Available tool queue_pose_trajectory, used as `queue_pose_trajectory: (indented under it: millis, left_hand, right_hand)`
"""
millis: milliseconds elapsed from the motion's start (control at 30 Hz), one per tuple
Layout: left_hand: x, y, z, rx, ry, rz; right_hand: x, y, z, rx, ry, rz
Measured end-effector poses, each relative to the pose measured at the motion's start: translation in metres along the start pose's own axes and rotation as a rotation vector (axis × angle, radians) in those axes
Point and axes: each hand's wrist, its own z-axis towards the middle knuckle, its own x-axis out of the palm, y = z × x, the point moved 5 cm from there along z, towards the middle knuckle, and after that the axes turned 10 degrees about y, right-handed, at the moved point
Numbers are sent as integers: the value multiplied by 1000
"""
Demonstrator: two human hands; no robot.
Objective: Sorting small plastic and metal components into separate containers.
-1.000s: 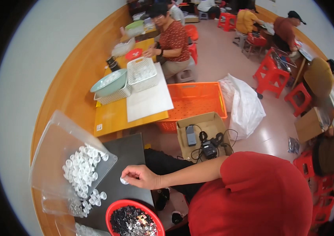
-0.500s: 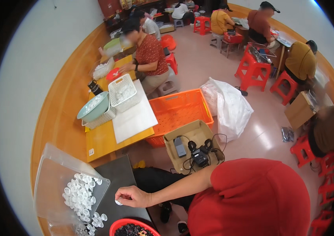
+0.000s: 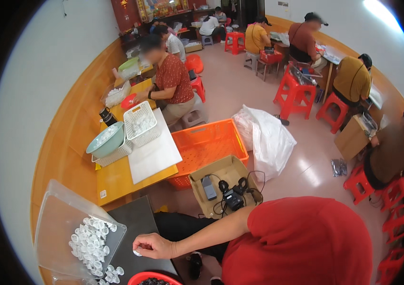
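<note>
One hand shows at the work: the right hand (image 3: 156,246), to the right of the clear bin (image 3: 52,225) and apart from it, over the dark desk (image 3: 137,218). Whether the hand rests on the surface cannot be told. State of the grip: narrow, with thumb and fingers drawn together on a small white piece (image 3: 137,253), of which only part shows below the fingertips. The long axis of this piece cannot be told at such a size. The left hand is outside the field, and its state cannot be told.

Principal relation: the piece sits at the bin-facing end of the hand, nearer the bin than the wrist is; the forearm enters from the side away from the bin. Inside the bin, the heap of clear pieces (image 3: 90,242) lies toward the hand's side. A few loose pieces (image 3: 112,274) lie just beside the bin's lower right corner. Below and right of the bin, a red bowl (image 3: 140,277) with dark parts (image 3: 152,281) inside is cut by the frame. Farther right of the bin, beyond the desk's edge, is an open cardboard box (image 3: 228,168) containing devices and cables.
</note>
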Motion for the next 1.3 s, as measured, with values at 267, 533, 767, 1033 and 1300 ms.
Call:
queue_pose_trajectory:
  millis: [267,533,767,1033,1300]
  left_hand:
    - [13,3,14,-13,10,-18]
    - [14,3,12,-11,13,-26]
    - [8,-1,0,-6,12,-51]
    - [-33,11,-53,-12,-54,-121]
    - [-67,20,-123,-55,-116,-205]
  right_hand:
    - [1,1,-1,12,9,3]
    - [0,7,4,47,48,-38]
    - [0,7,-1,21,39,-62]
    - [0,7,2,-10,43,-90]
    - [-1,13,0,39,62,-97]
